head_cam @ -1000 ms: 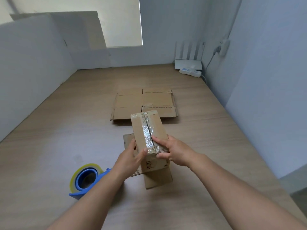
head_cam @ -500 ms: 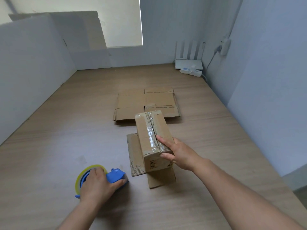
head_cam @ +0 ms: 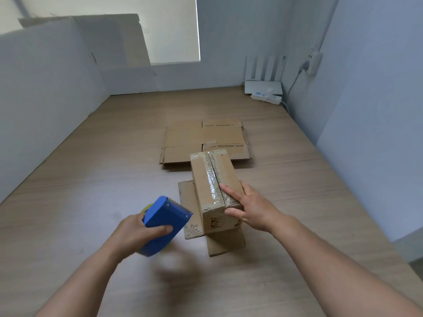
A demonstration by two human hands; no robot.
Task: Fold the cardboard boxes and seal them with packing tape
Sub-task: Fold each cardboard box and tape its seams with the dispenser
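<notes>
**Tape dispenser held up beside a half-sealed box**

The box (head_cam: 203,186) stands in the middle of the wooden desk (head_cam: 91,179), close to the person. Its top seam is covered by a strip of clear tape (head_cam: 212,181) that runs its full length. At the bottom two flaps are unfolded and lie flat on the desk, one (head_cam: 188,211) to the left and one (head_cam: 226,244) toward the person.

The right hand (head_cam: 249,207) rests on the near end of the box. Its fingers (head_cam: 229,191) lie straight along the top next to the taped seam, and the thumb presses the near face.

The left hand (head_cam: 135,234) grips a blue tape dispenser (head_cam: 167,221), with the fingers curled round its body. It is held above the desk, just left of the box and above the left flap, with its toothed edge turned toward the box. A bit of yellow roll (head_cam: 147,206) shows behind it. Nothing lies between the dispenser and the box.

Just behind the box a stack of flat cardboard (head_cam: 194,140) lies on the desk, and the far end of the box covers its near edge.

White boards (head_cam: 45,88) stand along the left side and the far left corner of the desk. In the far right corner are a white router (head_cam: 263,86) with upright aerials and a power strip (head_cam: 266,98). A cable (head_cam: 295,81) runs from there up the wall to a plug block (head_cam: 314,62). A pale blind (head_cam: 171,28) covers the window behind the boards.
</notes>
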